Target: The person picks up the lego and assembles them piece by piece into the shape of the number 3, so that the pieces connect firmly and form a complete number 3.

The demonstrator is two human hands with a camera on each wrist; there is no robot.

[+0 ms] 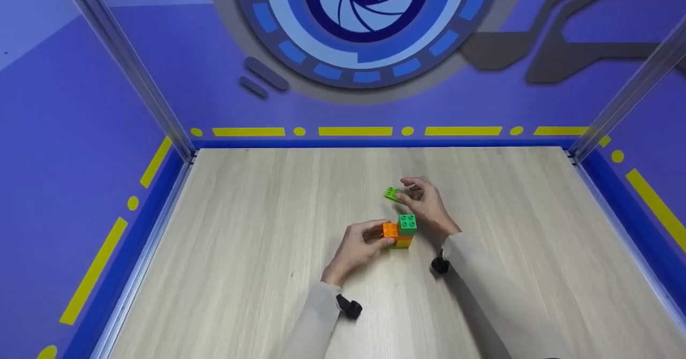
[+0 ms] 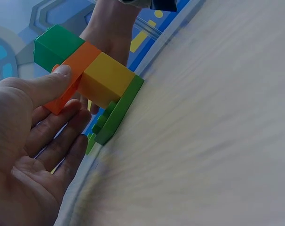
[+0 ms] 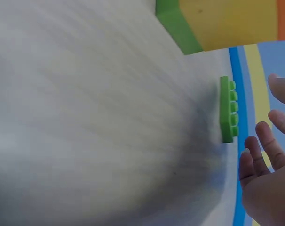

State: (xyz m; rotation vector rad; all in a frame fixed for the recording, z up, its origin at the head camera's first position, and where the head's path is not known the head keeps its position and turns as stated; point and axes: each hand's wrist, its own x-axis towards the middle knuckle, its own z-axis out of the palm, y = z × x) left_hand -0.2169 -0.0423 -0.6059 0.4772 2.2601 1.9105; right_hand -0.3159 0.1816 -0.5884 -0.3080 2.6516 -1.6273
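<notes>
A small stack stands on the table: a green brick (image 1: 408, 222) on top, orange brick (image 1: 390, 230) (image 2: 88, 54) below it and jutting left, then a yellow brick (image 2: 109, 77) (image 3: 227, 23), and a green plate (image 2: 120, 113) (image 3: 180, 28) at the bottom. My left hand (image 1: 358, 247) (image 2: 29, 136) pinches the jutting orange part between thumb and fingers. Behind the stack lies a separate light green piece (image 1: 392, 193) (image 3: 225, 110) with studs up. Right beside it is my right hand (image 1: 427, 204) (image 3: 272, 174), fingers spread and apart; whether the thumb touches the piece is unclear.
The wooden table (image 1: 241, 241) is bounded by blue printed panels (image 1: 161, 64) at the back and sides, with metal posts (image 1: 134, 75) at the back corners. Small black devices (image 1: 351, 308) are strapped at both wrists.
</notes>
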